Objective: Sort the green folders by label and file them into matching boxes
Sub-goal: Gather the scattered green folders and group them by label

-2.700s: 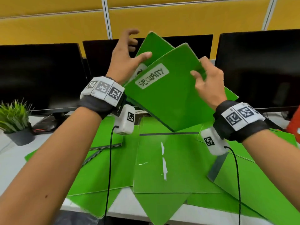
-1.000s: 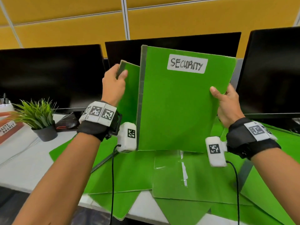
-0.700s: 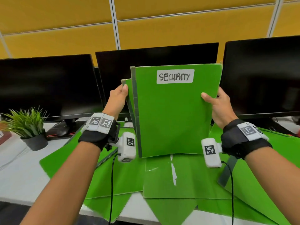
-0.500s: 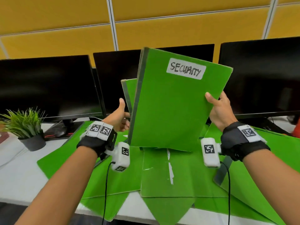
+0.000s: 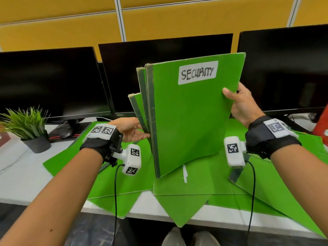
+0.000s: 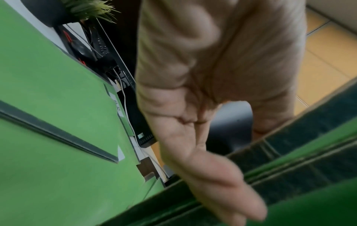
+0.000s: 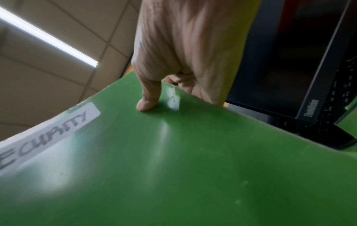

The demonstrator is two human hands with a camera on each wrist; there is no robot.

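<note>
Right hand (image 5: 243,105), right of centre in the head view: thumb on the front cover, fingers behind, pinching the right edge of the SECURITY folder (image 5: 191,118); same grip in the right wrist view, thumb (image 7: 148,97) flat on the cover near the label (image 7: 48,134). Left hand (image 5: 130,129), left of centre: palm open, fingers straight, laid against the dark spines of the folders behind (image 5: 142,100); gripping nothing. SECURITY folder upright at frame centre, lower corner resting on the loose green folders (image 5: 195,181) spread flat over the white desk (image 5: 19,176). Two further folders fanned just behind its spine, partly hidden by it. Folder labelled "H.R." (image 6: 58,91) flat at left in the left wrist view. Three dark monitors (image 5: 46,80) across the upper half, middle one partly screened by the raised folders. Potted plant (image 5: 28,126) at the left edge. Yellow partition panels (image 5: 62,27) along the top. Red object (image 5: 322,125) at the right edge, cut off.
</note>
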